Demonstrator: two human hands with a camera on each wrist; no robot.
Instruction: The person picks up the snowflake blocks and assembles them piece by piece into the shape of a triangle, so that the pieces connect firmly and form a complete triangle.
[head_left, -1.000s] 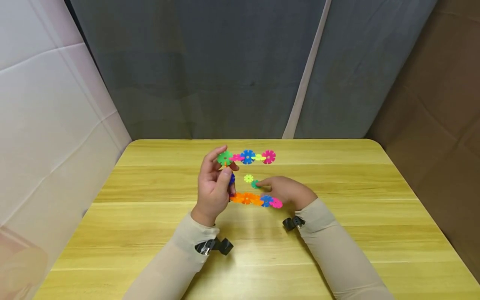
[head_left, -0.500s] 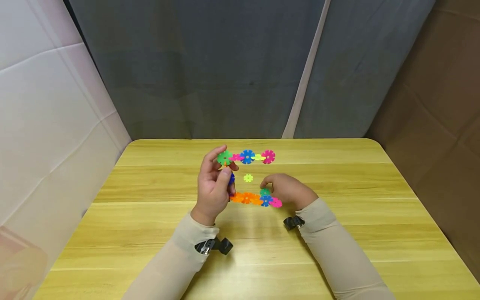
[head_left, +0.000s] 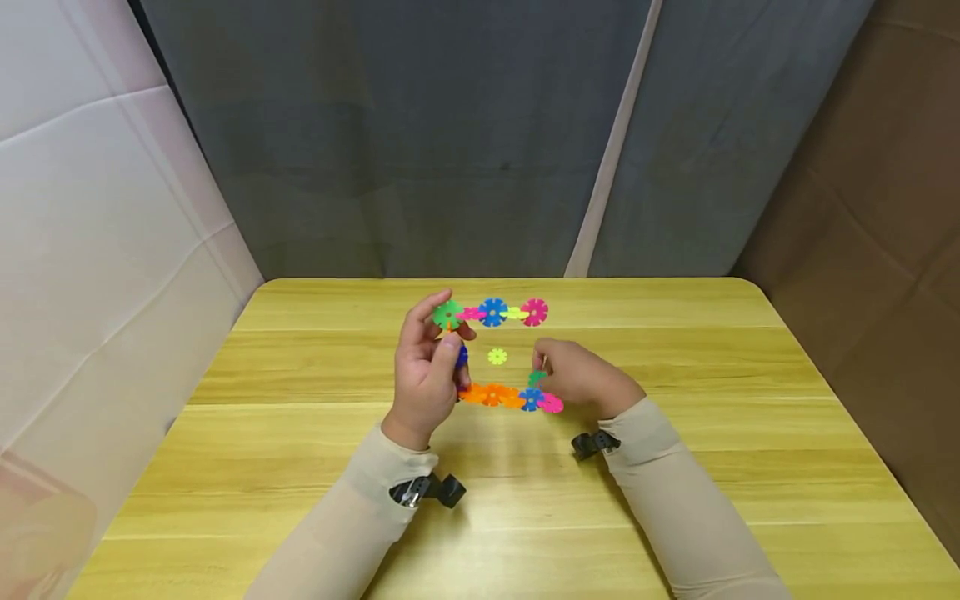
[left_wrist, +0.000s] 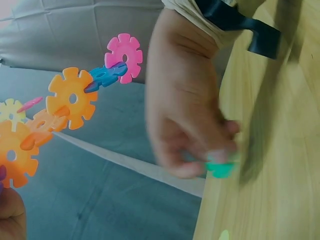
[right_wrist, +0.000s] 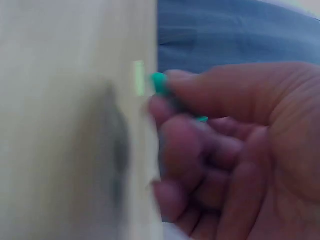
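Pinching small teal disc point(head_left: 536, 377) between fingertips, right hand point(head_left: 581, 385) hovered just above pink end of chain point(head_left: 510, 397); left hand point(head_left: 429, 375) clenched chain's other end. Disc judged light, stiff, slick plastic; best held by rim, slots left free

The right wrist view is blurred. The right hand point(right_wrist: 235, 155) fills the right half of it, palm toward the camera, fingers curled inward. Between the thumb and a fingertip point(right_wrist: 165, 107) it pinches a small teal green plastic piece point(right_wrist: 159, 83), of which only an edge and a sliver lower down show. Just beside that piece lies a pale yellow-green sliver point(right_wrist: 138, 78) at the edge of the light wooden tabletop point(right_wrist: 65, 100). A dark shadow sits on the tabletop beside the fingers. Behind the hand hangs blue-grey cloth point(right_wrist: 225, 35).
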